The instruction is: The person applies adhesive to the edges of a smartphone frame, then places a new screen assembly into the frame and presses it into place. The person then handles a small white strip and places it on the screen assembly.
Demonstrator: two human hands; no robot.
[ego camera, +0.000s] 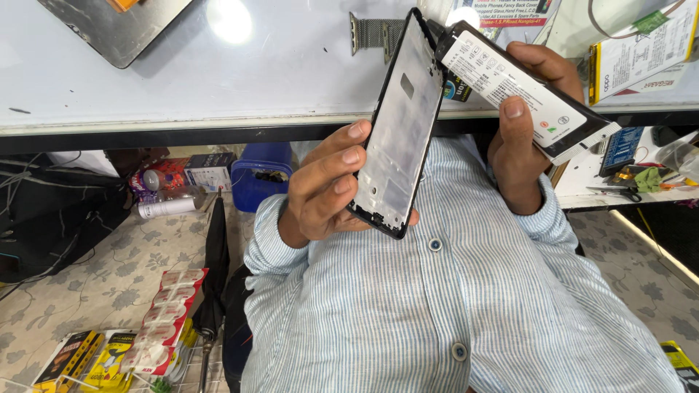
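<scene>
Head view looks down at your two hands, raised in front of your striped shirt (451, 306). Your left hand (324, 193) is closed around a bare phone frame (399, 127), fingers curled over its near long edge and the thumb behind its lower end; the frame stands almost upright, tilted slightly, its pale inner face toward you. Your right hand (520, 135) grips a phone battery (520, 91), thumb pressed on its white label, fingers wrapped behind; the battery slants down to the right, its upper end just beside the frame's top corner. Beyond both lies the white worktable (218, 80), with a metal mesh watch strap (371, 33) near the frame's top. Below left, on the patterned floor (109, 255), a folded black umbrella (213, 269) lies near a blue bin (261, 175).
</scene>
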